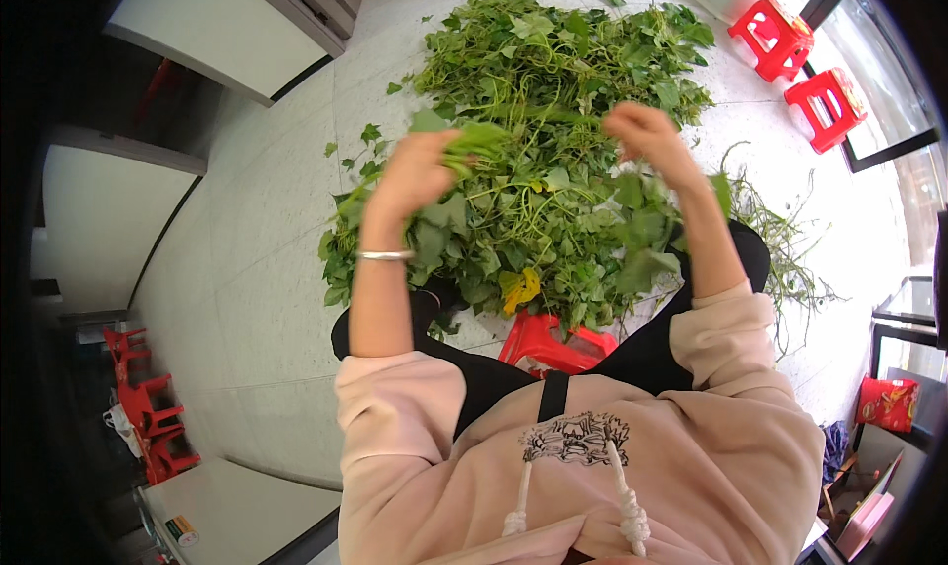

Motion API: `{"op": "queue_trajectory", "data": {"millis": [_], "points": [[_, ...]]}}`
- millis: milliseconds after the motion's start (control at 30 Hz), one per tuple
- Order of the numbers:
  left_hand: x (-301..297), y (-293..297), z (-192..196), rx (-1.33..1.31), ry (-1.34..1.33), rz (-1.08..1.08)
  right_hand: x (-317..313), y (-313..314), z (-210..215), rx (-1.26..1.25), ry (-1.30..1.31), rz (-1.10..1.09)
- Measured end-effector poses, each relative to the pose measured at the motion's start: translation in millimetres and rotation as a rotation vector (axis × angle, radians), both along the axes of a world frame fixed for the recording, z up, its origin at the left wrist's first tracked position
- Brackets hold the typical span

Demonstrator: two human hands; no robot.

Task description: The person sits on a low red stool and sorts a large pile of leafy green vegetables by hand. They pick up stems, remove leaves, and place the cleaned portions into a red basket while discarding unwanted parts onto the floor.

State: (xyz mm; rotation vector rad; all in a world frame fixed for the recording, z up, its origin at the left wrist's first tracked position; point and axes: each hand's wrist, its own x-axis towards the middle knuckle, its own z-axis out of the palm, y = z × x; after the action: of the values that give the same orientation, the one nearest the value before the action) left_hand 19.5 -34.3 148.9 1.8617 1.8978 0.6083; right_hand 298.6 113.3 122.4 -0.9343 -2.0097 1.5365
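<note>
A large heap of leafy green vines [553, 185] lies on the floor between my legs and beyond them. Over its left part, my left hand [417, 173] is closed around a bunch of green stems and leaves [477, 147]. My right hand [650, 142] is raised above the right side of the heap, fingers pinched together. A blurred green stem [565, 117] stretches across to its fingertips. Broad leaves [647, 214] show below the right wrist. One yellow leaf [520, 288] stands out at the heap's near edge.
Thin bare stems [785, 239] lie in a loose pile by my right knee. A red plastic stool [553, 343] is between my thighs. Two more red stools [773, 40] [828, 109] stand far right. Pale cabinets [222, 32] line the left, with red stools [150, 407] lower left.
</note>
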Motion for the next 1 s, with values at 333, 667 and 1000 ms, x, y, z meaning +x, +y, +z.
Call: {"op": "queue_trajectory", "data": {"millis": [333,667,1000], "points": [[37,-3,24,0.078,-0.382,0.442,-14,0,-15,-0.542,0.694,-0.099],[101,20,13,0.137,-0.697,0.350,-50,-24,-4,-0.520,0.725,-0.234],[66,3,27,0.205,-0.659,0.411,0,41,3,-0.863,0.888,-0.041]]}}
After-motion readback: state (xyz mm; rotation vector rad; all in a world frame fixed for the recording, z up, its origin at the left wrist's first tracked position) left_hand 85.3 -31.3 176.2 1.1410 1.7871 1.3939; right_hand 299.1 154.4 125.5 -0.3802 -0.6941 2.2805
